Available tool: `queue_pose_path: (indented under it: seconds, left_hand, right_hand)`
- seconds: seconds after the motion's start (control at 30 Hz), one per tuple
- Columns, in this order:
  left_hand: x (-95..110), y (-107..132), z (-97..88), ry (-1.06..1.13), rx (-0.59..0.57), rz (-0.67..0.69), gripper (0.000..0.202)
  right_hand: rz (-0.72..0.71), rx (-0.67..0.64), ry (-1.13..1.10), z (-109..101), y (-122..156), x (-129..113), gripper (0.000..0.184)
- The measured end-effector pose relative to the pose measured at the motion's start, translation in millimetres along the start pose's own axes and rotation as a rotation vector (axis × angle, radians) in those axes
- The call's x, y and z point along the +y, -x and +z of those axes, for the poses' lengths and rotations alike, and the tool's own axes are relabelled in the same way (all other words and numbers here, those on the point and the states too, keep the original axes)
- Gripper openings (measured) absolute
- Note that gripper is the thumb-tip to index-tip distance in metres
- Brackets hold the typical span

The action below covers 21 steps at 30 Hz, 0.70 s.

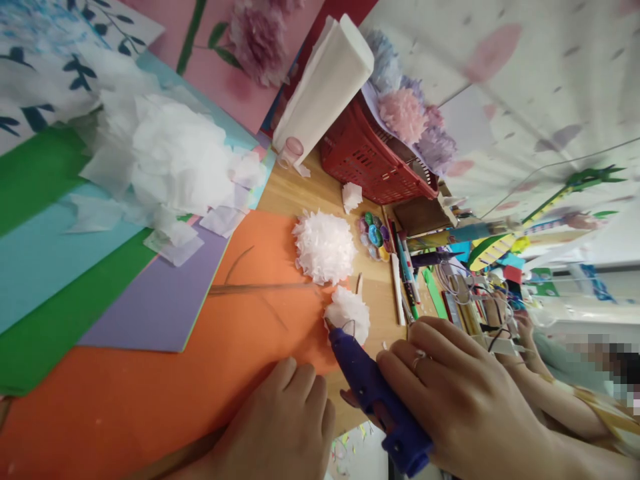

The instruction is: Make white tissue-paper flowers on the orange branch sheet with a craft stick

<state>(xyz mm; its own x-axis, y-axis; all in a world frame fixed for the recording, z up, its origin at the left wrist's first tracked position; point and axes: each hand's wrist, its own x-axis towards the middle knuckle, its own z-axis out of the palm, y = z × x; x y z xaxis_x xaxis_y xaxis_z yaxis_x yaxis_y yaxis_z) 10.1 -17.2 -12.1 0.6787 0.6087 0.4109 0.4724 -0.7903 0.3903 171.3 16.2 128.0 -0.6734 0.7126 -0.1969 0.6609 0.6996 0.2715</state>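
The right hand (460,393) has its grip closed around a blue glue gun (367,383), fingers wrapped over the body, and the nozzle points at the near left rim of the smaller white paper puff (350,308); whether it touches the paper I cannot tell. The left hand (277,417) lies low over the orange sheet (150,400), its fingers curled with the back of the hand up, so whether that grip holds anything cannot be told. A gap of orange and wood separates its fingers from the gun. The smaller puff sits across the sheet's right edge, just beside the larger white puff (324,247), with a thin brown stem (260,288) reaching toward them from the left. Right of the puffs, a strip of the wooden surface (383,300) shows before the pens (407,273) and paint palette (374,237) bound it. A purple sheet (155,300) and a heap of white tissue (170,153) crowd the far left, while the red basket (373,157) stands beyond the puffs
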Motion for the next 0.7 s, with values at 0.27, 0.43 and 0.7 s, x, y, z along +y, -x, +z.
queue_pose_path:
  seconds: [0.27, 0.43, 0.7]
  left_hand:
    - [1.8, -0.3, -1.3, -0.02, 0.033, -0.025, 0.019]
    - [2.7, -1.2, -4.7, -0.034, 0.028, -0.044, 0.016]
    - [-0.4, 4.1, 6.8, 0.081, 0.007, -0.01, 0.011]
  right_hand:
    - [-0.161, 0.016, 0.209, -1.5, 0.0, -4.7, 0.034]
    - [-0.192, 0.069, 0.189, 3.1, 8.9, -9.9, 0.039]
    - [0.056, 0.091, -0.363, -9.8, 12.4, -2.4, 0.024]
